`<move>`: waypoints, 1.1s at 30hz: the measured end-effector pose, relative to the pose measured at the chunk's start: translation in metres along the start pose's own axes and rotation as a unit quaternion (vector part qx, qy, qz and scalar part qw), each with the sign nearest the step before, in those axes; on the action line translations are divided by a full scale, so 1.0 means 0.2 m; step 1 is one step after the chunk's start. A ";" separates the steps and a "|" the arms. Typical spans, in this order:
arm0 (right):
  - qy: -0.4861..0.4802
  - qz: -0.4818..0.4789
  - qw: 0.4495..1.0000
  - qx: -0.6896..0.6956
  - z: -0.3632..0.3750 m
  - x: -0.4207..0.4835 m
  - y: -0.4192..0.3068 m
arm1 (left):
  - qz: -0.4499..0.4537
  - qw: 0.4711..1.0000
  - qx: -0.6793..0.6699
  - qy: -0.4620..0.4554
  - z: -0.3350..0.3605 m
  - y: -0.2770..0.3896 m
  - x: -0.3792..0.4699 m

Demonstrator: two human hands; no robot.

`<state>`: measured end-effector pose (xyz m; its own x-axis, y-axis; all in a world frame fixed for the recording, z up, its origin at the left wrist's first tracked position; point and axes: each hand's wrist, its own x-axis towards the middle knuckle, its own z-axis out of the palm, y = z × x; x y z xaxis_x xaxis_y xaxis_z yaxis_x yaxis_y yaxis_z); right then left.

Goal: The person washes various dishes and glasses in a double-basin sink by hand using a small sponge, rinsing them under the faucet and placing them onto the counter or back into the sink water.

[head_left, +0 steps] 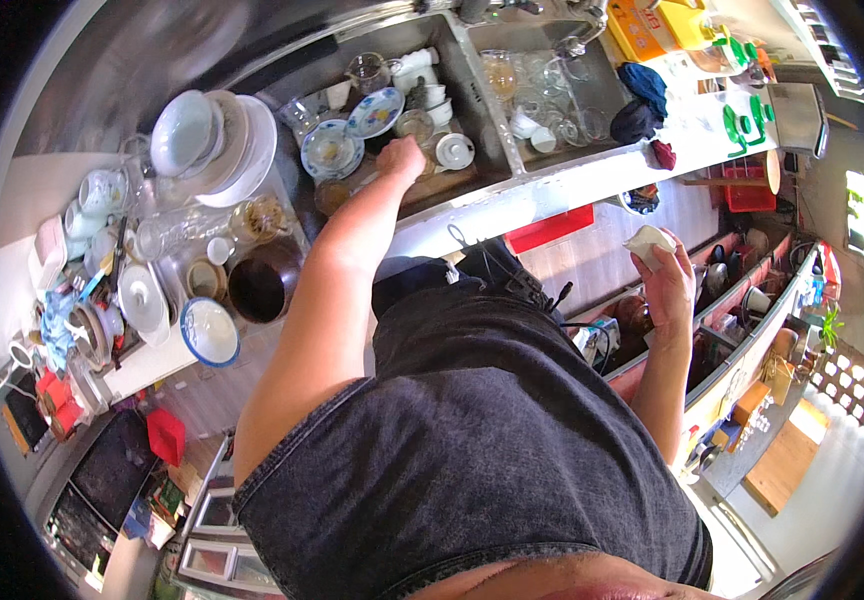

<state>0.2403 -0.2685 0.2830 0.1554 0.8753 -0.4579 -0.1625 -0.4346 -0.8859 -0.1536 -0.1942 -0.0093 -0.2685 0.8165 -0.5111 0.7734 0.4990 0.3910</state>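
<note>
My left hand reaches into the left basin of a steel double sink. Its fingers point down among the dishes, beside a small glass bowl and a white lid with a knob; whether they grip anything is hidden. Two saucers with blue floral patterns, one tilted and one with a small dish on it, lie left of the hand. Small white cups and a glass pitcher stand behind. Out to the right, my right hand holds a small white cup above the floor.
Several glasses fill the right basin. Stacked white bowls, a dark pot and a blue-rimmed bowl crowd the left counter. Dark cloths lie at the right sink edge. An open compartmented cabinet stands behind my right hand.
</note>
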 end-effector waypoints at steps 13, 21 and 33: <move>-0.057 0.003 0.998 0.003 -0.20 0.53 -0.18 | 0.113 0.990 0.084 -0.015 -0.03 -0.05 0.13; -0.132 0.058 0.989 0.007 -0.26 1.00 -0.14 | 0.179 0.978 0.060 0.084 -0.07 0.04 -0.07; -0.165 0.080 0.983 0.006 -0.18 1.24 -0.22 | 0.140 0.987 -0.035 0.076 -0.14 -0.02 -0.23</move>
<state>0.3217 -0.0408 0.2050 -0.1977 0.8182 -0.5399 -0.1715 -0.5711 -0.8028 -0.1603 -0.2253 0.0345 -0.1364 0.9570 -0.2562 0.7892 0.2613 0.5557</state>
